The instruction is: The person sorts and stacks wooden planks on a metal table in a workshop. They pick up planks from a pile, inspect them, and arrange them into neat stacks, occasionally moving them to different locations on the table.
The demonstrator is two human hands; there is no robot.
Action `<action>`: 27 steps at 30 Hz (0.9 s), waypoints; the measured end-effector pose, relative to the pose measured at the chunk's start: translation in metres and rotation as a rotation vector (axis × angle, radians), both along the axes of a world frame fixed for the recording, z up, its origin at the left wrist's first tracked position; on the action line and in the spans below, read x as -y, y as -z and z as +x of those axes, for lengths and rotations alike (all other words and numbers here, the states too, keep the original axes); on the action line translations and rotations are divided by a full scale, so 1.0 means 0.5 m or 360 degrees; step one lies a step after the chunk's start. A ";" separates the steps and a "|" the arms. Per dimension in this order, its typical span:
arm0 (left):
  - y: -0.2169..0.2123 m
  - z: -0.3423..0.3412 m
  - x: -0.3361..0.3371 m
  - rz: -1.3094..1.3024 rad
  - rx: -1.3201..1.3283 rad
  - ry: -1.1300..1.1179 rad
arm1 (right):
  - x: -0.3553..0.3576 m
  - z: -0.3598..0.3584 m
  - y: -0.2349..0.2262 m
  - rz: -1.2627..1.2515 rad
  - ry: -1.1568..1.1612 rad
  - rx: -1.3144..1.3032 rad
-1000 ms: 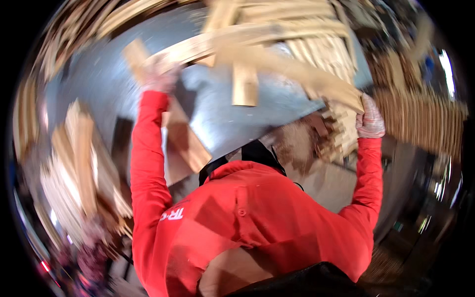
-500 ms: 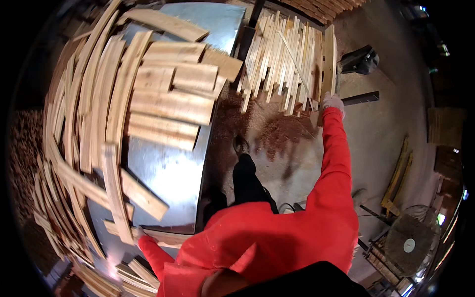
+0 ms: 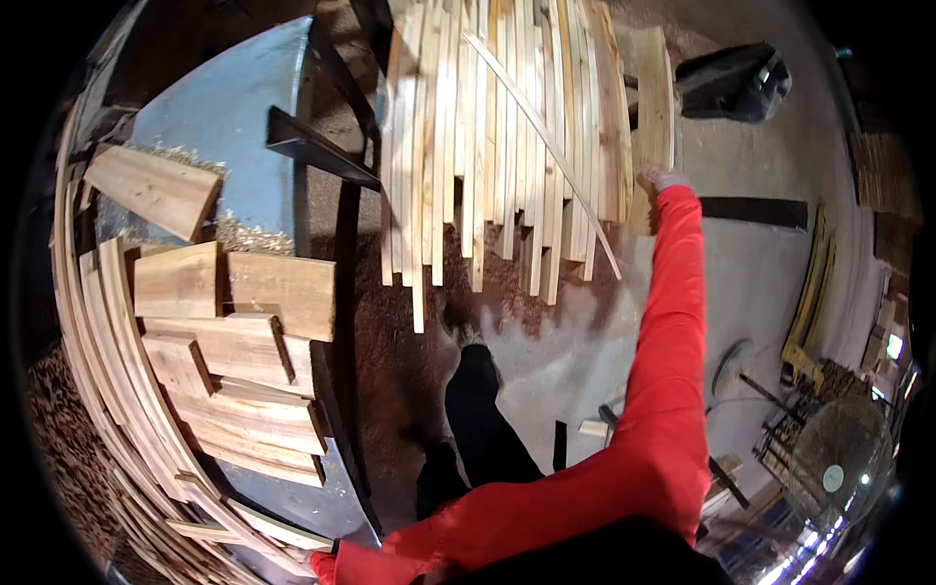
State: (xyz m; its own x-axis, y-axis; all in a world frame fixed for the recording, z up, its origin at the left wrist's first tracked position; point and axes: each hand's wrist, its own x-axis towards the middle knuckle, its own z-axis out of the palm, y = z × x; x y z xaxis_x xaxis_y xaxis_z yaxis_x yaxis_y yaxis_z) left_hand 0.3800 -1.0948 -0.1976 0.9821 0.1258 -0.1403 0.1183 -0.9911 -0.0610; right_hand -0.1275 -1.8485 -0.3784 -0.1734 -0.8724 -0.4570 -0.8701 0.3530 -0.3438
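My board (image 3: pixel 654 102): long, flat, pale tan wood, running lengthwise just right of the stacked strips (image 3: pixel 504 146), far end pointing away.

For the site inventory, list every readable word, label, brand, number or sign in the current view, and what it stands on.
No readable text anywhere.
Fan: any marking on its pale hub is too small to read.
Board at the right hand: no lettering visible.
Red sleeve: no lettering visible.
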 end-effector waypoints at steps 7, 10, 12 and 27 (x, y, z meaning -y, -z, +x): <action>-0.006 0.028 0.029 0.0020 -0.0017 -0.0009 | 0.040 -0.048 0.084 0.0374 -0.0379 0.0199; -0.013 0.024 0.022 0.0006 -0.0026 -0.0041 | -0.041 0.004 -0.032 0.0224 -0.0427 0.0305; -0.014 0.040 0.030 0.0018 -0.0035 -0.0026 | -0.062 -0.008 -0.029 0.0148 -0.0187 0.0685; -0.012 0.035 0.047 0.0003 -0.0046 -0.0109 | 0.027 -0.049 0.176 -0.0314 0.0007 0.0820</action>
State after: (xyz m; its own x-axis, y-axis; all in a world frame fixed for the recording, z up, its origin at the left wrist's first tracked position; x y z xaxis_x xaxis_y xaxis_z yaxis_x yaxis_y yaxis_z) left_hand 0.3976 -1.1183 -0.1916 0.9667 0.1928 -0.1681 0.1838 -0.9807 -0.0673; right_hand -0.1518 -1.8621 -0.4662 0.0258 -0.9499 -0.3114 -0.5707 0.2418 -0.7848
